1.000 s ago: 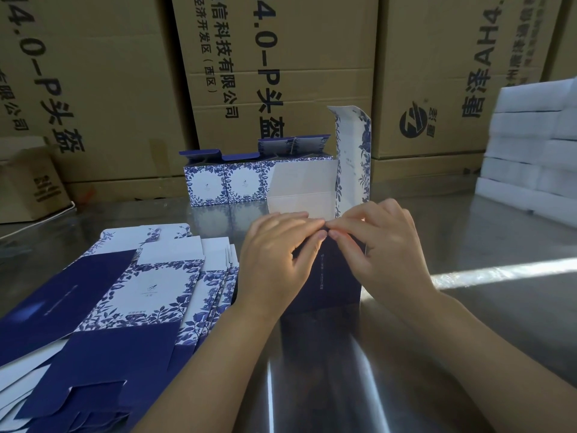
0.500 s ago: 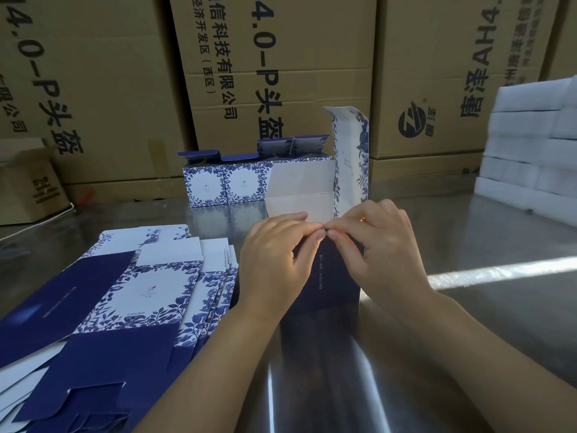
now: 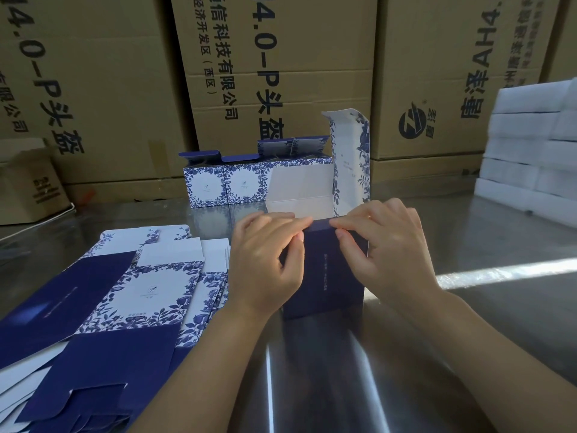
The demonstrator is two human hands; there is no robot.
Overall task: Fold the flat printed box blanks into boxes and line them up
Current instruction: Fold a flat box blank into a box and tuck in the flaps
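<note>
A half-folded blue and white box (image 3: 324, 270) stands upright on the steel table in the middle of the view, its dark blue face toward me and a floral flap sticking up at the right. My left hand (image 3: 265, 267) and my right hand (image 3: 387, 251) pinch its top front edge, fingers over the rim and thumbs on the blue face. A stack of flat printed blanks (image 3: 118, 295) lies fanned out at the left. Behind stand folded boxes in a row (image 3: 224, 185), lids partly open.
Large brown cartons (image 3: 281, 73) wall off the back of the steel table (image 3: 468, 323). White foam blocks (image 3: 530, 157) are stacked at the right. A small open carton (image 3: 28, 185) sits at the far left.
My fingertips have drawn slightly apart along the box's top edge, showing a strip of dark blue between them. The box and the rest stay in place.
</note>
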